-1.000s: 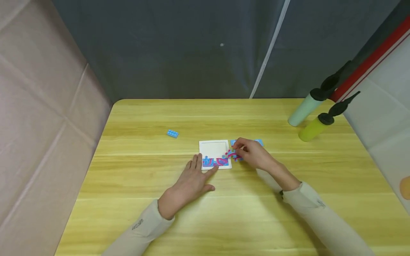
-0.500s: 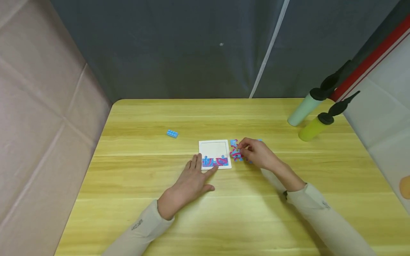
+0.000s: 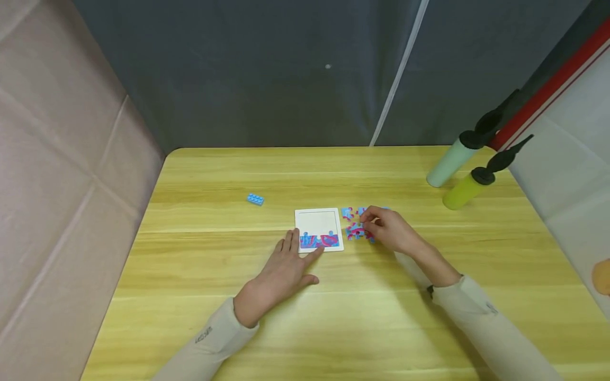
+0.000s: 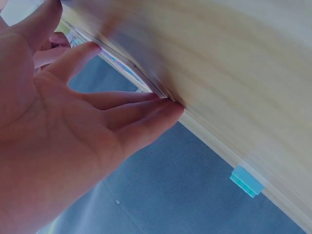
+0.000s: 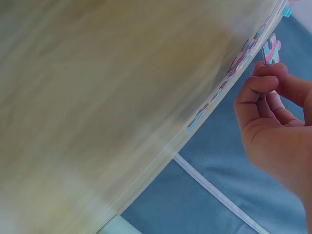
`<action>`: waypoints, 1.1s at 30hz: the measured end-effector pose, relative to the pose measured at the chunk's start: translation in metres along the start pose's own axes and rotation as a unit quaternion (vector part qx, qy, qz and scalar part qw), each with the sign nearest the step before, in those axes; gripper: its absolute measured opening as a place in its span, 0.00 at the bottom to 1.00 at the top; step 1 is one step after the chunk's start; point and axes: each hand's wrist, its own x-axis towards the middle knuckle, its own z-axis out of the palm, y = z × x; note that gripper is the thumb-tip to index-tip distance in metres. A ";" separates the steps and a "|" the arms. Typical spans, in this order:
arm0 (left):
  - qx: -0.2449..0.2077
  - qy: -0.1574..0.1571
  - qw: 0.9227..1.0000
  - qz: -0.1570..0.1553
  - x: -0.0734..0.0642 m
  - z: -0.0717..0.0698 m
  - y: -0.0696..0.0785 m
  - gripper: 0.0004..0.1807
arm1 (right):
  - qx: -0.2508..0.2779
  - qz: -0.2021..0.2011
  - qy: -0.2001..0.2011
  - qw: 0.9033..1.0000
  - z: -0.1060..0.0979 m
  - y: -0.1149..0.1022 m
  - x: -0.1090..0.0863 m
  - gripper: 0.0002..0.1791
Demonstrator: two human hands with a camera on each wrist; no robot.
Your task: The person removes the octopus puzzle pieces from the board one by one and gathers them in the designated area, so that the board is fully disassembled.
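Note:
My left hand [image 3: 283, 267] lies flat with its fingers spread, fingertips touching the left side and lower edge of a white puzzle tray [image 3: 318, 221]. Blue, pink and purple jigsaw pieces [image 3: 310, 242] fill the tray's bottom row; the area above them is bare white. Right of the tray, my right hand [image 3: 393, 231] pinches a pink and blue jigsaw piece [image 5: 272, 50] between thumb and forefinger, raised off the table in the right wrist view. Several loose jigsaw pieces [image 3: 347, 213] lie beneath and around this hand, which partly hides them.
A light blue toy brick [image 3: 255, 199] lies on the wooden table [image 3: 214, 296], left of and beyond the tray. At the back right stand a pale green pump-like cylinder [image 3: 450, 165] and a yellow-green one [image 3: 464, 191], both with black tops. A dark curtain [image 3: 248, 79] hangs behind the table.
My right hand has drawn to the right with the jigsaw piece, away from the tray's right edge and over the loose pieces. The left hand has stayed in place.

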 end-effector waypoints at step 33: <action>-0.010 0.013 1.000 0.010 -0.002 0.001 0.000 0.37 | 0.001 0.014 0.023 1.000 -0.021 0.024 -0.015 0.08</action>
